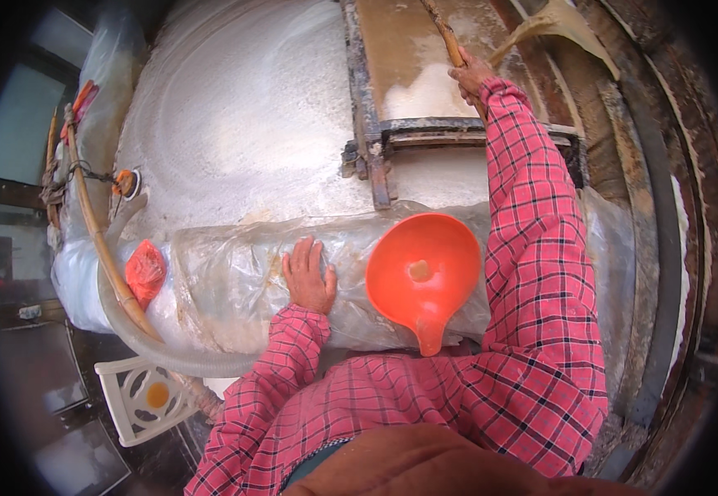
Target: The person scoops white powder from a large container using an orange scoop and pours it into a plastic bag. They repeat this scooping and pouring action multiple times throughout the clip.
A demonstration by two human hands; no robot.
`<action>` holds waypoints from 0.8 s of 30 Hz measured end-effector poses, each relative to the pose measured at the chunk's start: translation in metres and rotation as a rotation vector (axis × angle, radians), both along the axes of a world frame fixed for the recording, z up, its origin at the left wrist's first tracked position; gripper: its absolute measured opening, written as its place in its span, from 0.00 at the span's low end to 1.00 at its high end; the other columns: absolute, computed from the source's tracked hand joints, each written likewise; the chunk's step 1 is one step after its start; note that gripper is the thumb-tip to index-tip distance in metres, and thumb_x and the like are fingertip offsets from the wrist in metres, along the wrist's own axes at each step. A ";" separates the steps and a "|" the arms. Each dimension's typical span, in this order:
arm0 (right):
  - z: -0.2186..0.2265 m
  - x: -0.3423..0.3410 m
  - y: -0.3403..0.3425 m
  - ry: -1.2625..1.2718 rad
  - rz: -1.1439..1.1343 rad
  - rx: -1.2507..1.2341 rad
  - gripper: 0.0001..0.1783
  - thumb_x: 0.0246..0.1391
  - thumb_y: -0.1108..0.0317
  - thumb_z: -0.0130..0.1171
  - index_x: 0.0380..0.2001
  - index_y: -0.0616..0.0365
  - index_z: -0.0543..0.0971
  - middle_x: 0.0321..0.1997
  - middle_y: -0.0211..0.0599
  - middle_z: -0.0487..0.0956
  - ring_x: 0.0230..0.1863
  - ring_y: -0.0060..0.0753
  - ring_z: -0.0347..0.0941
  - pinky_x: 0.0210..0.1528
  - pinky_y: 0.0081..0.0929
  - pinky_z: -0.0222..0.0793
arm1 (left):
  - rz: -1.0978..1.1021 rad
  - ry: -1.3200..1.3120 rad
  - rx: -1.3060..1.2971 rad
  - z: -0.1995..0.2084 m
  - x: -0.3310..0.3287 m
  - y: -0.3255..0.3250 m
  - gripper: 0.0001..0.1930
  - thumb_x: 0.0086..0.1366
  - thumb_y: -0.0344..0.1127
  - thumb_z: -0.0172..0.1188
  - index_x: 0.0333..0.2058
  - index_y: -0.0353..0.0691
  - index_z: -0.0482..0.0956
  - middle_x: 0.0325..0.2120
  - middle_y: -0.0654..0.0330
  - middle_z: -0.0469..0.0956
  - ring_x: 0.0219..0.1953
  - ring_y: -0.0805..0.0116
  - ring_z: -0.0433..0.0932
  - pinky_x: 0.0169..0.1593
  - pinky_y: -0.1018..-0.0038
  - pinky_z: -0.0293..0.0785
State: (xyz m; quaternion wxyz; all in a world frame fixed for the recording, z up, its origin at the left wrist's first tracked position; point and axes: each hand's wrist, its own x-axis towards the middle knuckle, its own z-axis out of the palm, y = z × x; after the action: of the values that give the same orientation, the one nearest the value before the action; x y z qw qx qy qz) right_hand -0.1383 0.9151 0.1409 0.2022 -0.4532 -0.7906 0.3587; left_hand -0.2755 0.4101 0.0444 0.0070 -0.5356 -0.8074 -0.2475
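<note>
Right hand [471,74] grips stick [448,37]; left hand [309,277] flat on plastic sheet [227,273].

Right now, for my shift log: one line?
left hand: flat on plastic sheet | right hand: grips stick | orange funnel: between

Centre frame, glossy orange plastic funnel [422,273] lying against crinkled, clouded clear plastic sheeting [235,273], with left hand [308,277] pressed flat on the film. Above, matt metal tank top [251,124], grainy and dusted white, beside a rust-flaked, paint-chipped metal hatch frame [367,124]; upper right, rough brown wooden stick [450,41] gripped in right hand [471,76]. Soft woven red-check cloth on sleeves [533,248], smooth pale rubbery hose [127,322] and moulded white plastic chair [140,401] at lower left.
</note>
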 end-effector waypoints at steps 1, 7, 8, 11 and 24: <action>-0.006 -0.015 0.007 0.034 0.002 -0.054 0.40 0.58 0.66 0.53 0.70 0.38 0.48 0.13 0.31 0.66 0.11 0.27 0.64 0.11 0.29 0.62 | -0.017 0.000 0.002 -0.001 -0.001 0.003 0.26 0.57 0.38 0.56 0.55 0.38 0.69 0.60 0.52 0.64 0.65 0.52 0.58 0.67 0.48 0.45; -0.035 -0.027 0.020 -0.141 -0.083 -0.064 0.42 0.56 0.66 0.53 0.70 0.36 0.47 0.15 0.36 0.68 0.11 0.31 0.64 0.12 0.33 0.62 | -0.023 0.013 -0.027 -0.003 -0.010 0.013 0.26 0.57 0.38 0.56 0.55 0.38 0.68 0.60 0.52 0.63 0.65 0.52 0.58 0.67 0.48 0.45; -0.036 -0.017 0.014 -0.098 -0.069 0.028 0.42 0.56 0.66 0.53 0.70 0.35 0.48 0.16 0.37 0.69 0.11 0.32 0.64 0.12 0.33 0.62 | -0.036 0.023 -0.015 -0.003 -0.010 0.013 0.27 0.57 0.38 0.56 0.55 0.38 0.68 0.60 0.52 0.63 0.65 0.52 0.57 0.67 0.48 0.44; -0.030 0.026 -0.030 -0.056 0.047 0.100 0.43 0.54 0.68 0.53 0.71 0.33 0.48 0.18 0.39 0.70 0.12 0.32 0.65 0.14 0.34 0.64 | -0.036 0.038 -0.021 -0.002 -0.006 0.005 0.27 0.57 0.38 0.56 0.55 0.37 0.68 0.60 0.52 0.63 0.65 0.52 0.57 0.67 0.48 0.44; 0.112 0.283 -0.370 -0.285 -0.039 -0.352 0.43 0.53 0.77 0.47 0.70 0.32 0.52 0.24 0.30 0.68 0.18 0.21 0.62 0.22 0.23 0.65 | -0.013 0.156 0.048 -0.023 0.005 -0.037 0.27 0.58 0.40 0.57 0.56 0.39 0.68 0.59 0.54 0.65 0.65 0.55 0.58 0.67 0.48 0.45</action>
State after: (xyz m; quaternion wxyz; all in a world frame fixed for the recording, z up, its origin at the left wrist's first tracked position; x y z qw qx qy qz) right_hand 0.1445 0.5448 0.2525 0.0131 -0.5427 -0.7276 0.4194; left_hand -0.2709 0.3734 0.0214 0.0813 -0.5580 -0.7948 -0.2244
